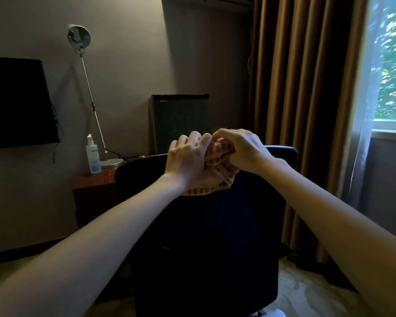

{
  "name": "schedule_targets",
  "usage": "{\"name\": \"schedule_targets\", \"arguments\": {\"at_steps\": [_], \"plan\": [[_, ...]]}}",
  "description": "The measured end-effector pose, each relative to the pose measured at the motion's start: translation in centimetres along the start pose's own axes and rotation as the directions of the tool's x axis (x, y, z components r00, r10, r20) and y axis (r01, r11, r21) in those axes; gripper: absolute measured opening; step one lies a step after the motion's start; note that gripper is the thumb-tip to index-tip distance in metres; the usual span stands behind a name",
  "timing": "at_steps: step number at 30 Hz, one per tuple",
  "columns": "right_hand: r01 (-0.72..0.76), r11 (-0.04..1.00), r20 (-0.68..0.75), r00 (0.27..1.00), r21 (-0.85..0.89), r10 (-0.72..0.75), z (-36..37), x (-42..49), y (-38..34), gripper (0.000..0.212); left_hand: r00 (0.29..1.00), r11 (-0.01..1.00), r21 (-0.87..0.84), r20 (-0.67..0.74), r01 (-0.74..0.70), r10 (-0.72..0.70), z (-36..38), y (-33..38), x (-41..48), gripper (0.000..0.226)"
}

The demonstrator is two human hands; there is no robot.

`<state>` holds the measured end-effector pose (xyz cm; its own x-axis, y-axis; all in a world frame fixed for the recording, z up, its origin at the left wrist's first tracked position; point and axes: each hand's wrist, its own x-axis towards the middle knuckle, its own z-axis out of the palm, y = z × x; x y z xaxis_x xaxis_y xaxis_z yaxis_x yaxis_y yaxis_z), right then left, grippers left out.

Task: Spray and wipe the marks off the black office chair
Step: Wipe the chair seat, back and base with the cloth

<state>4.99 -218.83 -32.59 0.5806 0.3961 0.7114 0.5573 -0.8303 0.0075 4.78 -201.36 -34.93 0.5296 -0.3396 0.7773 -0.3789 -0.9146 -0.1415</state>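
Observation:
The black office chair (206, 236) stands right in front of me, its backrest turned toward me. At the top edge of the backrest both hands hold an orange-and-pink striped cloth (220, 177). My left hand (188, 156) grips the cloth from the left with curled fingers. My right hand (240, 149) pinches its upper part from the right. Most of the cloth is bunched between the hands. A white spray bottle (93, 155) stands on the wooden desk (94, 181) to the left, away from both hands.
A desk lamp (87, 88) rises beside the bottle. A dark wall screen (16, 101) hangs at far left. A black cabinet (178, 122) stands behind the chair. Brown curtains (306, 88) and a window (391, 65) fill the right side.

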Motion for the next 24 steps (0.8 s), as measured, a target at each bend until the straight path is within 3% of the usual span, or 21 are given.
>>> {"name": "schedule_targets", "arguments": {"at_steps": [6,10,14,21,24], "plan": [[0.118,0.993,0.057,0.992,-0.024,-0.116,2.5,3.5,-7.1,0.042,0.997,0.999,-0.034,-0.065,0.031,-0.033,-2.4,-7.8,-4.4,0.043],[0.125,0.992,0.1,0.987,-0.021,-0.123,3.3,5.0,-10.4,0.037,0.998,0.991,-0.126,-0.041,0.042,-0.048,-3.2,-10.5,-5.6,0.045],[0.136,0.991,0.128,0.983,-0.011,-0.134,2.4,4.6,-9.9,0.037,0.996,0.992,-0.109,-0.056,0.063,-0.069,-2.9,-10.0,-5.2,0.049],[0.104,0.989,0.06,0.993,-0.106,-0.098,0.2,1.1,-5.6,0.043,0.992,0.994,-0.06,-0.082,-0.096,0.091,-2.2,-5.6,-2.9,0.048],[0.127,0.975,0.032,0.992,-0.184,-0.123,0.6,0.0,-5.1,0.053,0.988,0.99,-0.05,-0.084,-0.133,0.128,-1.4,-5.4,-3.1,0.063]]}}
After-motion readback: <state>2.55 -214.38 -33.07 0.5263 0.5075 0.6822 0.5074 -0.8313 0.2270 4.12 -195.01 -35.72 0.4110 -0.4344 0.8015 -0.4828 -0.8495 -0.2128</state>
